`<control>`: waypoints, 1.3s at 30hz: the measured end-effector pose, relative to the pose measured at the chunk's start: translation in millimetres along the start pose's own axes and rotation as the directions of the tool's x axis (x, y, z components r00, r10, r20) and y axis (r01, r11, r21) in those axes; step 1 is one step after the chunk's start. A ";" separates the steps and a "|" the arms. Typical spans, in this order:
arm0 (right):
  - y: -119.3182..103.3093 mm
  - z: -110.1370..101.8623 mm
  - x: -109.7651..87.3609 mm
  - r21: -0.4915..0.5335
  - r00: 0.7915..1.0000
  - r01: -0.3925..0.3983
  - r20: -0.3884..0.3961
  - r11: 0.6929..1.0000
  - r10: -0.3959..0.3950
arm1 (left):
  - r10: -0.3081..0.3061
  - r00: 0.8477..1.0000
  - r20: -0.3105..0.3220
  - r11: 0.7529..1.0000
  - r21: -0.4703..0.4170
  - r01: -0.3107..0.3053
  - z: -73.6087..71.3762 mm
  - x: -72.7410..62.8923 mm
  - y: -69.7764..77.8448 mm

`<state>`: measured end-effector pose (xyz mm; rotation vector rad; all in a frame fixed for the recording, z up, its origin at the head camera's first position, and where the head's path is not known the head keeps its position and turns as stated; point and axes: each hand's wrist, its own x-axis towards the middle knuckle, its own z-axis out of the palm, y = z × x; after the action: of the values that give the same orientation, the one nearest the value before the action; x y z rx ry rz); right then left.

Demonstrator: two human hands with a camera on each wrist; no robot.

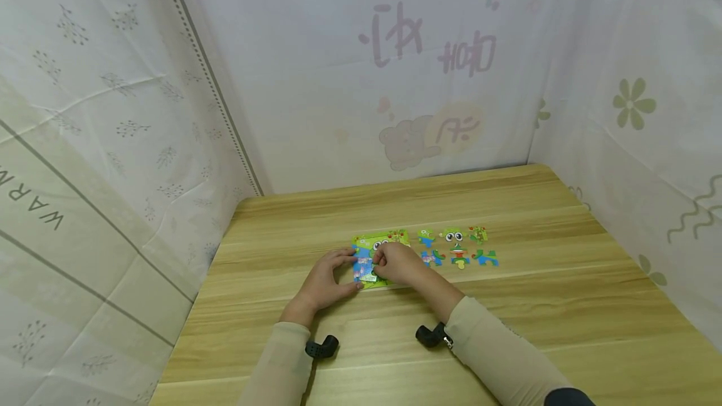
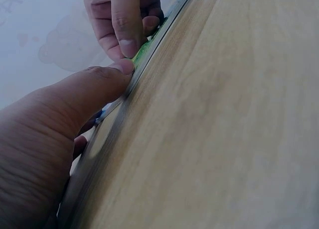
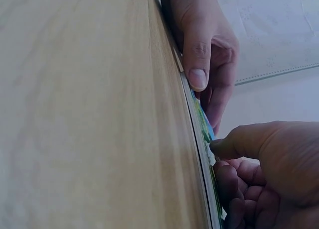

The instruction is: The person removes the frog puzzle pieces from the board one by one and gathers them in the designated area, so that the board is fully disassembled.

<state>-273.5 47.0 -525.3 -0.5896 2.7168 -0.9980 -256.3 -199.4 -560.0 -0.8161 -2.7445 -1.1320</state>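
Observation:
A puzzle board (image 1: 400,235) with a cartoon frog picture lies on the table. My left hand (image 1: 323,281) rests at its left side, thumb on the near edge and the other fingers, fairly straight, farther up. My right hand (image 1: 397,263) is over the board and pinches a blue puzzle piece (image 1: 365,270) with pink print between thumb and curled forefinger. This piece appears slightly tilted over the board's lower left part. In the right wrist view the left thumb (image 3: 198,78) presses the board's edge, near the right thumb (image 3: 234,144). The right hand hides part of the board.
Several loose puzzle pieces lie in two rows right of the board, among them one with frog eyes (image 1: 454,237) and a green-blue one (image 1: 486,258). The wooden table (image 1: 361,356) ends at printed curtains (image 1: 338,80) behind and at both sides.

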 end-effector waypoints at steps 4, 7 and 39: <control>0.1 0.3 -0.1 -0.021 1.000 0.011 -0.021 1.000 -0.012 | -0.011 1.000 0.001 1.000 0.006 0.011 -0.4 -0.1 0.9; 0.0 0.1 -0.3 -0.040 0.999 0.015 -0.028 0.999 -0.016 | -0.014 1.000 -0.001 1.000 0.006 0.014 -0.7 0.0 1.9; 4.2 -1.9 1.3 0.025 0.998 -0.004 -0.060 1.000 0.005 | -0.001 1.000 -0.011 1.000 0.013 0.001 0.7 -0.5 -0.1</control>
<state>-276.5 50.4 -526.7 -0.5576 2.7522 -1.0637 -255.8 -199.1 -560.7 -0.8046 -2.7406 -1.1137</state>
